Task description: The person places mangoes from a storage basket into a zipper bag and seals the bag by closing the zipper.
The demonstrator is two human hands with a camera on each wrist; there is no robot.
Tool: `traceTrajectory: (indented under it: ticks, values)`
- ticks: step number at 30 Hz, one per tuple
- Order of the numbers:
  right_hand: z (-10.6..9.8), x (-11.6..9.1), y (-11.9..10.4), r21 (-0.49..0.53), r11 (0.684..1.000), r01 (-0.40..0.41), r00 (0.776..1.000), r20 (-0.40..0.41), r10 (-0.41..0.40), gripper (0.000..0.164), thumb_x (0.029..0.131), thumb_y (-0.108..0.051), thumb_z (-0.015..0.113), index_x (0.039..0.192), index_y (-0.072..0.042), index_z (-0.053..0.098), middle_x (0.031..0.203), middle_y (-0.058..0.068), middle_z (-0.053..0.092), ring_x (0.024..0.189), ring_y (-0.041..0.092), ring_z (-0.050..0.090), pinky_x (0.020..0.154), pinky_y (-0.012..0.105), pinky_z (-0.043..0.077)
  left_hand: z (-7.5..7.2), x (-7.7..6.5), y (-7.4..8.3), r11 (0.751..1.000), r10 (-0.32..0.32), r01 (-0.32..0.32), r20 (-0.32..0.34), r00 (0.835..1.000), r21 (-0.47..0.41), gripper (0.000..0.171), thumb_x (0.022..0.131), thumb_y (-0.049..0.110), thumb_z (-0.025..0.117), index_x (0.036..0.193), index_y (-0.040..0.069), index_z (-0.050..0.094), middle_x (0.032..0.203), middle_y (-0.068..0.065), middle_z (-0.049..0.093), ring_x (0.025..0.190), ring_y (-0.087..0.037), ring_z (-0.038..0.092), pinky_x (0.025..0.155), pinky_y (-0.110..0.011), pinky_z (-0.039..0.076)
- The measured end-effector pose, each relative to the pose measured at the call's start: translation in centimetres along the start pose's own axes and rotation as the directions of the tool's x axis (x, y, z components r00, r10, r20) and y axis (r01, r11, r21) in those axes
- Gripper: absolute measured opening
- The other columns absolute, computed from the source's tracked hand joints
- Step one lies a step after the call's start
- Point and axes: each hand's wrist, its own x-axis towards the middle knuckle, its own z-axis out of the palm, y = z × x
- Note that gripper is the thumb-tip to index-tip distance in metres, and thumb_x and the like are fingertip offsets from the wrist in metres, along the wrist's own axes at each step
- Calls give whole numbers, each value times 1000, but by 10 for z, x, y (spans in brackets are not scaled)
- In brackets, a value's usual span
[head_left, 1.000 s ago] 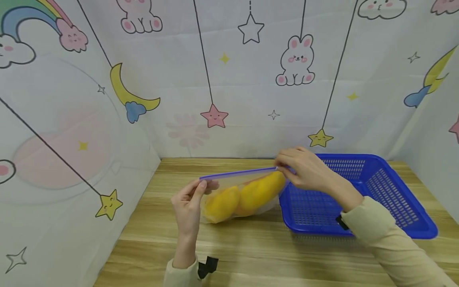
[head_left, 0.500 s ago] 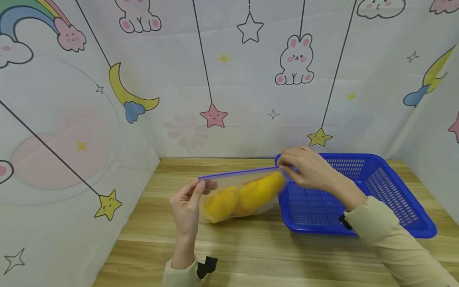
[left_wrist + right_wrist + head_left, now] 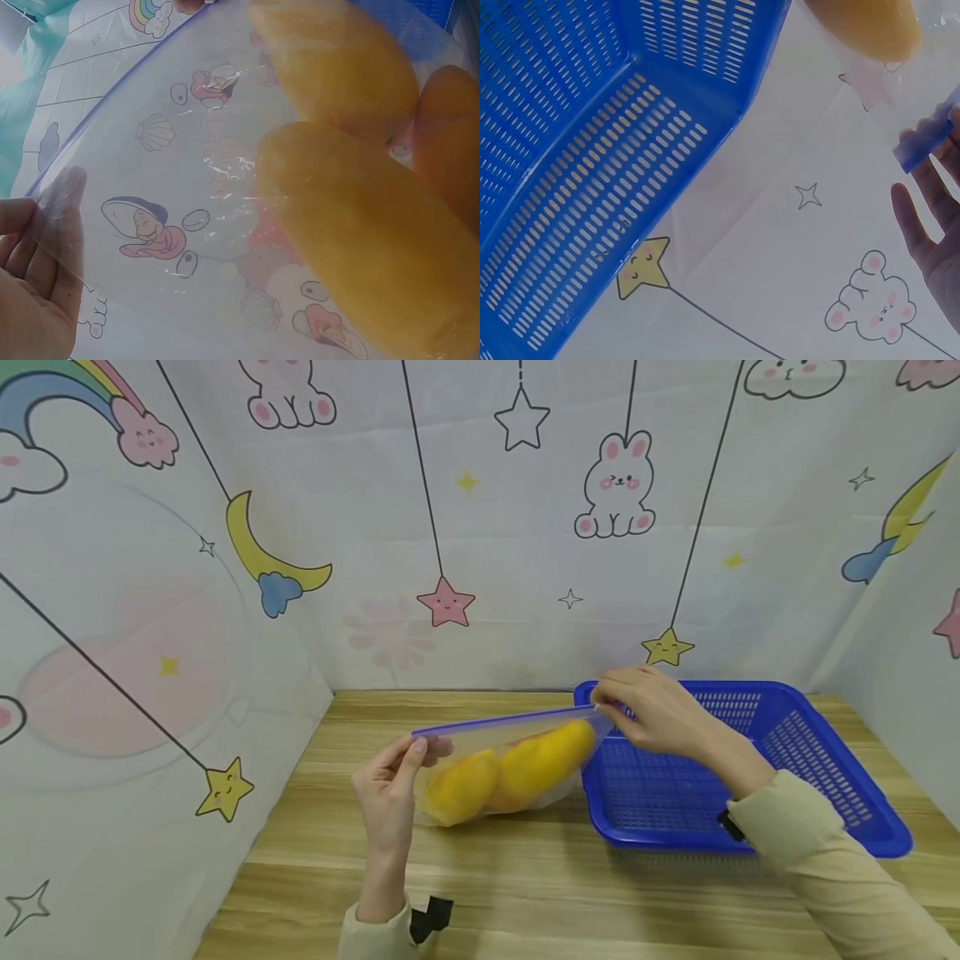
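A clear zip bag (image 3: 467, 745) with a purple-blue zip strip (image 3: 502, 720) along its top is stretched between both hands. Yellow mangoes (image 3: 543, 764) lie inside it; the left wrist view shows three rounded fruits, one more orange (image 3: 450, 142). My left hand (image 3: 390, 789) pinches the strip's left end between thumb and fingers. At the right end, my right hand (image 3: 656, 714) pinches the strip between thumb and forefinger, just above the basket's near-left corner. In the right wrist view a short end of the strip (image 3: 922, 142) pokes out past the fingers.
A blue slotted plastic basket (image 3: 675, 842) stands on the right of the wood-grain table (image 3: 510, 893), close beside the bag. A white cloth (image 3: 495, 552) with cartoon prints encloses the back and sides.
My right hand has slid a little to the right along the zip strip, keeping its pinch. The left hand and the mangoes have hardly moved.
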Motion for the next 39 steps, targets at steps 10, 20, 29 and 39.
traceTrajectory:
  ticks: [10,20,29,39]
  values:
    - [0,-7,9,-30,999,-44,999,7,44,5,87,-11,67,91,-15,66,87,-3,65,75,13,56,71,36,45,0,0,-1,1000,5,-5,-14,1000,10,19,93,4,59,90,-9,71,81,4,76,73,-11,73,67,-21,57]
    - [1,-12,15,-37,998,-57,998,-2,57,4,88,-12,66,92,-13,67,88,-2,66,74,13,57,78,42,49,1,-1,-3,1000,2,-2,-11,1000,-6,18,93,4,60,90,-10,71,81,4,76,73,-11,73,67,-21,57]
    - [-4,-9,6,-89,986,-141,989,18,144,5,88,-16,67,91,-14,68,88,0,66,80,17,59,76,41,49,2,-2,-2,1000,9,-9,-12,1000,-19,19,93,1,58,90,-13,69,81,5,76,73,-10,73,66,-21,57]
    - [-7,-4,-36,53,932,-358,909,-210,361,6,86,-7,62,88,-10,67,82,3,65,65,15,55,54,26,45,4,-3,-3,1000,8,-9,-12,1000,-19,19,93,4,59,91,-11,70,82,5,76,73,-10,73,67,-21,57]
